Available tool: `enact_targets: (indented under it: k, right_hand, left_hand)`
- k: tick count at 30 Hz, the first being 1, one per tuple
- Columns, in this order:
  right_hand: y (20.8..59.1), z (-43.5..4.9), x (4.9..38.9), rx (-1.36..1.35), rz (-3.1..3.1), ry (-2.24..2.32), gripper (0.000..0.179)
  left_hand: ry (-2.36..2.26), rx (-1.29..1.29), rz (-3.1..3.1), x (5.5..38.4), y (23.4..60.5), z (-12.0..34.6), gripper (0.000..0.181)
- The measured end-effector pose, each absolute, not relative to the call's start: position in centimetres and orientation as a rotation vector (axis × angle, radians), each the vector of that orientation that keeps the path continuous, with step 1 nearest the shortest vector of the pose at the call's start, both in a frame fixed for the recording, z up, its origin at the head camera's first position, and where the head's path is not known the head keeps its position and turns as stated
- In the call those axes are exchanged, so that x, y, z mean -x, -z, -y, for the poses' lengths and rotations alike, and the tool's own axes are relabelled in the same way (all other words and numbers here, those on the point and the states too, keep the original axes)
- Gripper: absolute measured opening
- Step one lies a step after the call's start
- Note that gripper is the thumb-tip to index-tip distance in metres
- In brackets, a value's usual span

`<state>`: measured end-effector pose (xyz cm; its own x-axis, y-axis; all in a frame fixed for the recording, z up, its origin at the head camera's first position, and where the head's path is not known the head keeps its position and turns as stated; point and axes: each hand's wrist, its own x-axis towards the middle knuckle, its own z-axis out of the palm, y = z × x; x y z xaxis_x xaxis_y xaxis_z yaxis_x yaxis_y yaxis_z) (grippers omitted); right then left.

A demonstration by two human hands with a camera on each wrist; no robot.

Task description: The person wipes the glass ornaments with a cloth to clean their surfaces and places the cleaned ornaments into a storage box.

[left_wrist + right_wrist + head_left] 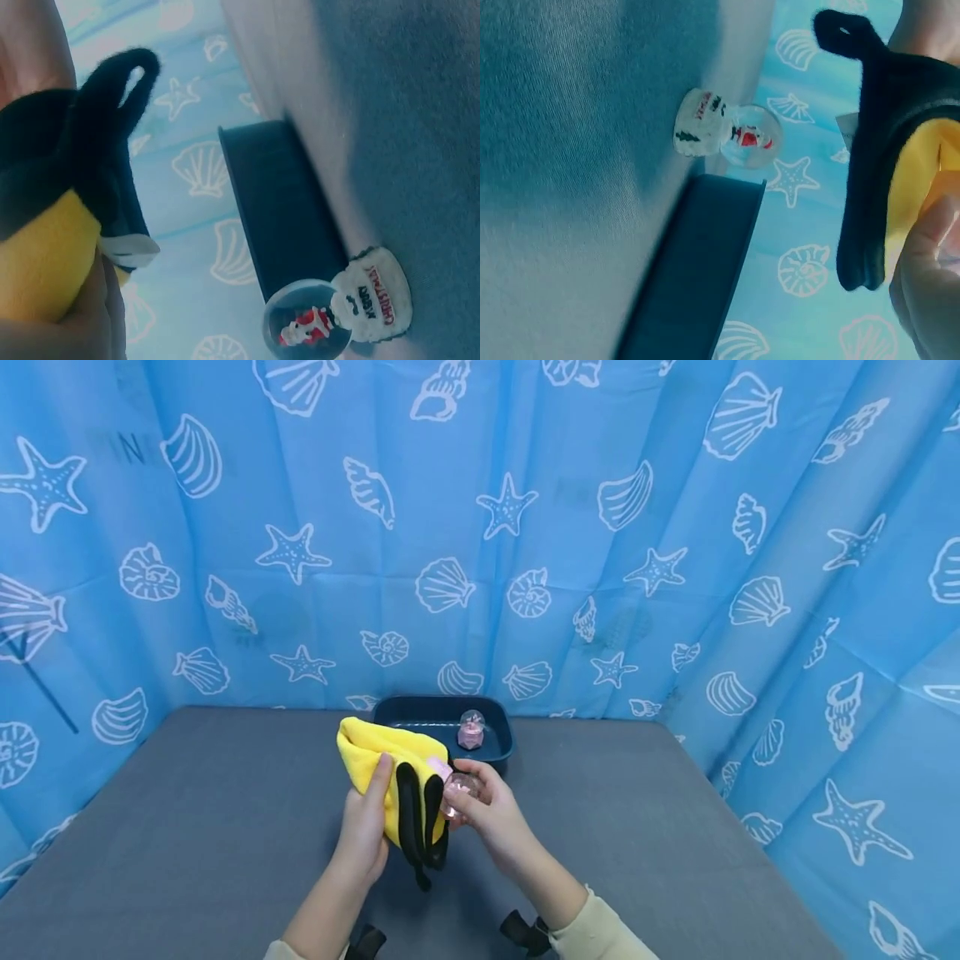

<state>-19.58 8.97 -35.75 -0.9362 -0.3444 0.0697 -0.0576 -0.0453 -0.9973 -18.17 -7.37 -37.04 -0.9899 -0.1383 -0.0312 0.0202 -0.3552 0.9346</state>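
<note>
My left hand (366,831) grips a yellow cleaning cloth (397,752) with black edging and a loop, thumb across its front. At the cloth's right side, my right hand (498,818) pinches a small snow globe (461,787) by its clear dome. Its pink base points up and left against the cloth. Most of this globe is hidden in the right wrist view, where the thumb and cloth overlap it. Just beyond both hands, a second pink-based snow globe (471,731) stands upright in a dark blue tray (412,725).
A Christmas snow globe (379,296) with a white base and a Santa inside stands on the grey tabletop (225,827) beside the tray, hidden in the head view behind the hands and cloth. A blue seashell-print curtain (465,543) hangs behind and to the sides.
</note>
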Motion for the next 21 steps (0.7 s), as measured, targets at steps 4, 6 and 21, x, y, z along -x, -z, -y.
enact_targets:
  k: [4,6,21]
  right_hand:
    - [35.9,-9.2,19.8,0.491,-2.154,2.051,0.052]
    - [35.8,-9.2,19.7,0.557,-2.227,1.997,0.05]
    - [36.1,-8.9,19.5,0.708,-2.446,1.735,0.045]
  left_hand:
    - [2.59,-0.091,1.726,18.2,36.9,7.1,0.061]
    - [2.617,-0.027,1.747,18.2,36.9,6.9,0.059]
    - [2.485,-0.073,1.749,18.1,38.0,6.5,0.048]
